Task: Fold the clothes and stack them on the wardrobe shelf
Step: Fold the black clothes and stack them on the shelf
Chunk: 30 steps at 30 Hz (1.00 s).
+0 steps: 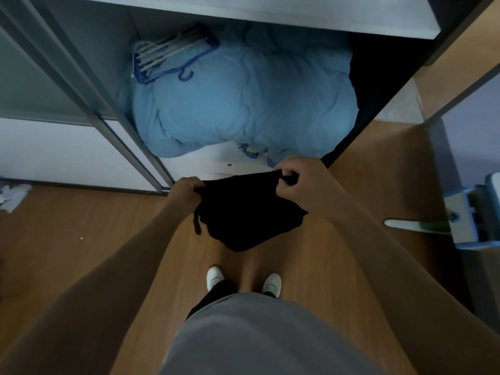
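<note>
both arms reach straight out and down in front of the body. the left hand (186, 188) and the right hand (293, 181) are apart, each with fingers curled round the top edge of a black garment (243, 212), which hangs in the air between them, over the wooden floor (108, 226) and just before the open wardrobe (189, 169). a cord dangles off its left edge. inside the wardrobe a blue duvet (243, 104) fills the bottom, with hangers (167, 55) lying on it. bare floor lies left of the arms; a blue and white object (470, 212) stands at the right edge.
</note>
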{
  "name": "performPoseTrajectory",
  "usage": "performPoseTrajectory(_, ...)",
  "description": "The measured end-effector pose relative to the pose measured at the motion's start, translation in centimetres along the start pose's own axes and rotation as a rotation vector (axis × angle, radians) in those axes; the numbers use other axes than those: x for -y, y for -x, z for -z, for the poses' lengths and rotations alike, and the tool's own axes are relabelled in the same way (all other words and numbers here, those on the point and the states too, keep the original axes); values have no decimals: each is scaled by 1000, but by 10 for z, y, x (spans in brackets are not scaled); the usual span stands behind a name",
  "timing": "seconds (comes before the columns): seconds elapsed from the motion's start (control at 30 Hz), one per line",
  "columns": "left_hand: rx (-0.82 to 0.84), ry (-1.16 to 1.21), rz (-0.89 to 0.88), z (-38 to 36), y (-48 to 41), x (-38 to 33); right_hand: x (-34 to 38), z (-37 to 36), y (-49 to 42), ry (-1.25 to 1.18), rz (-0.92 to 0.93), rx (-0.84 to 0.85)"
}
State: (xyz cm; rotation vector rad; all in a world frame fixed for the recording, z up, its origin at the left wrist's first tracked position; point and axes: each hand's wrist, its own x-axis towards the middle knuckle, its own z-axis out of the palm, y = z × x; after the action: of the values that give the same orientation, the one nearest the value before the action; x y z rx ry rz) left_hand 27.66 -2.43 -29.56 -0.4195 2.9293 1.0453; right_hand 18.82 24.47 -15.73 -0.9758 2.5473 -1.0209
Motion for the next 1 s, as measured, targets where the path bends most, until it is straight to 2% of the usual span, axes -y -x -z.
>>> performPoseTrajectory(0.1,92,-80,178,-7,5,10,3,-1,-4,-28,-13,-49)
performPoseTrajectory(0.17,132,-220,219,-9,10,13,3,-2,-4,-63,-16,-79)
performPoseTrajectory(0.23,92,-269,262,-11,12,19,0,-5,-4,-57,-7,-88)
performPoseTrajectory(0.3,-31,-163,321,-13,8,21,-4,-8,-4,-23,-17,-56)
performPoseTrajectory(0.4,-266,180,453,-4,1,15,-15,-8,-3,-3,-82,68)
performPoseTrajectory(0.47,-350,302,392,3,-1,8,-25,-5,-1,56,-148,145)
performPoseTrajectory(0.53,-358,313,260,7,1,1,-31,-1,-1,118,-185,191)
performPoseTrajectory(0.63,-303,342,71,7,2,-6,-37,5,-7,248,-232,265)
performPoseTrajectory(0.73,-228,366,-99,4,1,-13,-34,7,-13,310,-270,209)
performPoseTrajectory(0.8,-213,363,-132,5,0,-15,-31,5,-15,210,-263,166)
performPoseTrajectory(0.93,-109,220,-123,11,-1,-11,-26,-3,-13,-262,-311,112)
performPoseTrajectory(1.0,-99,140,-119,15,0,-8,-26,-8,-13,-367,-339,78)
